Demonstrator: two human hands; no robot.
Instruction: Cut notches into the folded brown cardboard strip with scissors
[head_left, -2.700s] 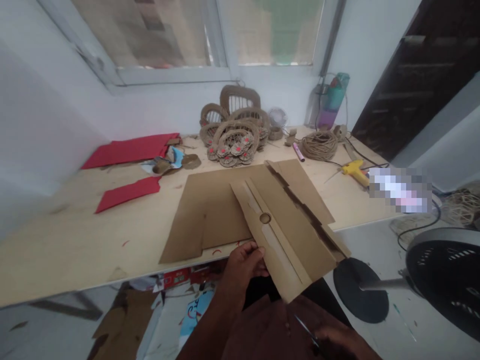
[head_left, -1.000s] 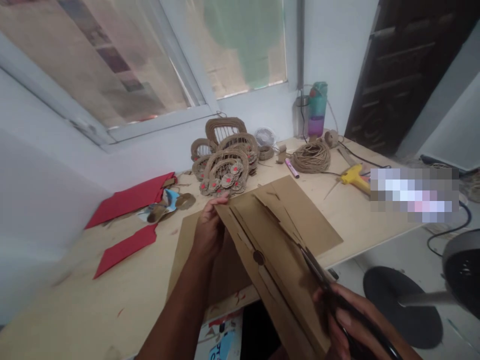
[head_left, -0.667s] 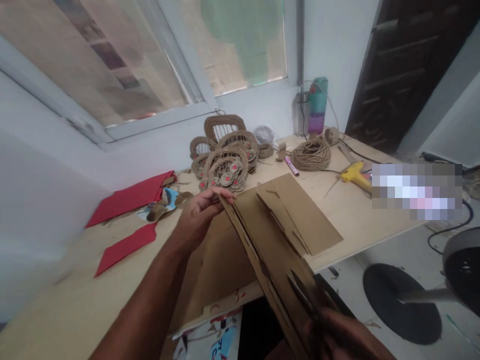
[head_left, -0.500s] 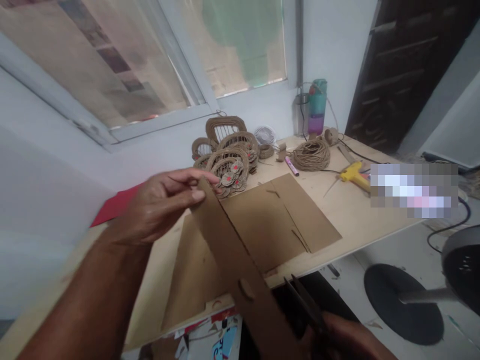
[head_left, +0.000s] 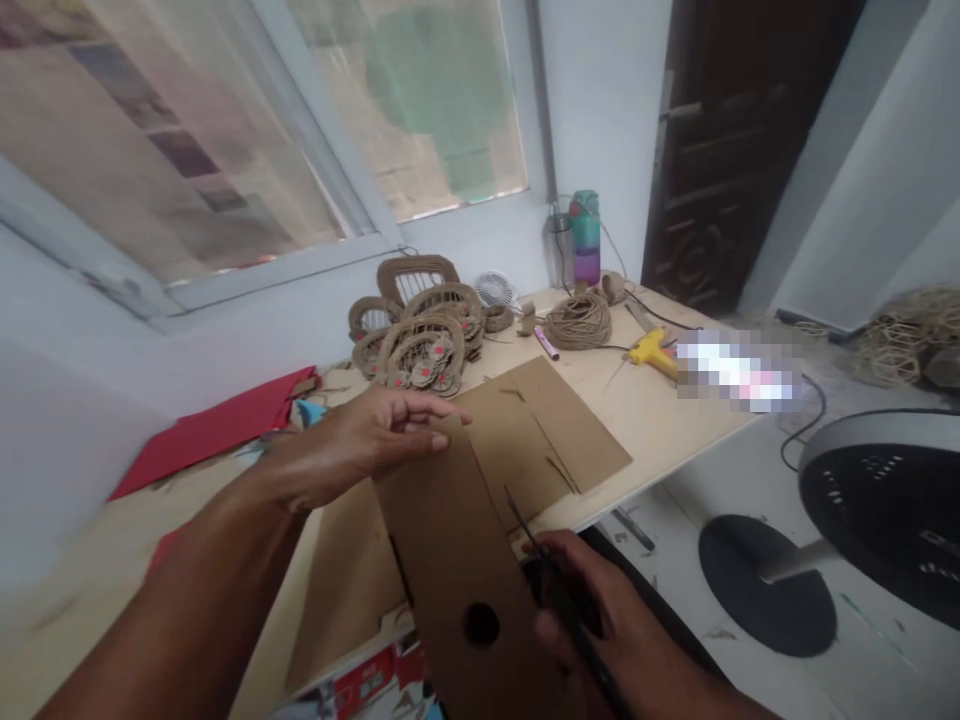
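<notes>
- Head view: left hand (head_left: 360, 450) pinches the top edge of a cardboard strip (head_left: 457, 560) held above the table (head_left: 675, 420) edge.
- Right hand (head_left: 600, 630), fingers clamped on scissors (head_left: 536, 545), blades at the strip's right edge; steadying the strip taut should keep cuts straight.

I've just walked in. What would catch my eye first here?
Up front, the left hand pinches the top of a brown cardboard strip with a round hole, while the right hand holds dark scissors beside it. Behind, woven baskets with red-centred flowers stand under the window, and a yellow glue gun lies to the right.
</notes>
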